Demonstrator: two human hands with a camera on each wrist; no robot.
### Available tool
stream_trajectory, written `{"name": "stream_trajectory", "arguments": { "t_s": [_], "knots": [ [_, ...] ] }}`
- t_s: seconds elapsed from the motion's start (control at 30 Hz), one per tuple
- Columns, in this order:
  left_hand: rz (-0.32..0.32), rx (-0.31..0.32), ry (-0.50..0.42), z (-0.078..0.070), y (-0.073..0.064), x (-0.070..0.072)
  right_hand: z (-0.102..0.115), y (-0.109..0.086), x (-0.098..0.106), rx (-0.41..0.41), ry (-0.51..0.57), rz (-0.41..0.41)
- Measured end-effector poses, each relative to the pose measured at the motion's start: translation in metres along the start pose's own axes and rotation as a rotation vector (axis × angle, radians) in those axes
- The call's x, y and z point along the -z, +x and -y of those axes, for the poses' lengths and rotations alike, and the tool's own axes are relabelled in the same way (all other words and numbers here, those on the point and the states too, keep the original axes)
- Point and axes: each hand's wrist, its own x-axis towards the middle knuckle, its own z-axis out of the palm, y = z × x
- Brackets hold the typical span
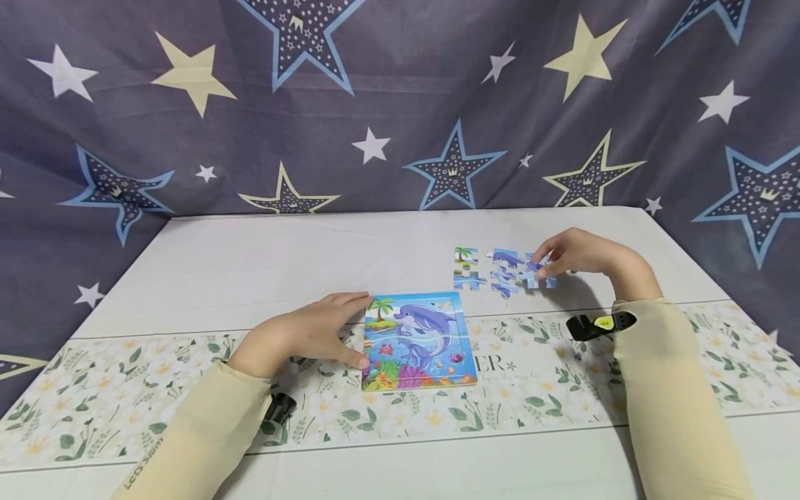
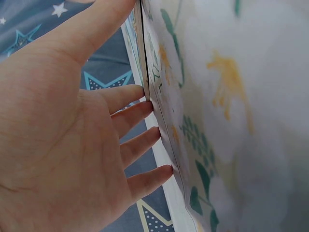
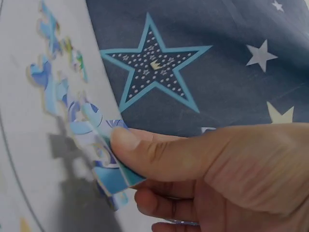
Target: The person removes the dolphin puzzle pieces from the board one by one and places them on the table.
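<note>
A square jigsaw board (image 1: 417, 340) with a dolphin picture lies flat on the table. My left hand (image 1: 312, 332) rests at its left side, fingers fairly straight, the thumb at the lower left corner and fingertips near the upper left one. In the left wrist view the fingertips (image 2: 150, 135) meet the tabletop beside the board's edge. Behind and right of the board, my right hand (image 1: 584, 251) pinches a blue puzzle piece (image 3: 129, 176) between thumb and fingers. It is over the right end of the loose pieces, and the fingers partly hide the piece.
Loose pieces lie in groups: a palm-tree piece (image 1: 465, 257) with a blue one (image 1: 467, 280) below it, and dolphin pieces (image 1: 505, 258) further right. A floral runner (image 1: 250, 417) crosses the white table (image 1: 281, 257). A star-patterned curtain (image 1: 406, 90) hangs behind.
</note>
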Motion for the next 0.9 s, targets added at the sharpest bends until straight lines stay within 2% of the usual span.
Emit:
{"name": "stream_trajectory", "arguments": {
  "t_s": [0.27,0.6,0.9],
  "knots": [
    [-0.006,-0.002,-0.006,0.001,0.0,-0.001,-0.007,0.005,-0.007,-0.033,-0.051,-0.005],
    [-0.012,-0.002,-0.004,0.0,0.001,-0.001,-0.006,0.006,-0.011,-0.119,-0.015,-0.003],
    [-0.01,0.006,-0.007,0.0,0.0,-0.001,-0.004,0.006,-0.012,-0.14,-0.002,0.015]
  ]
}}
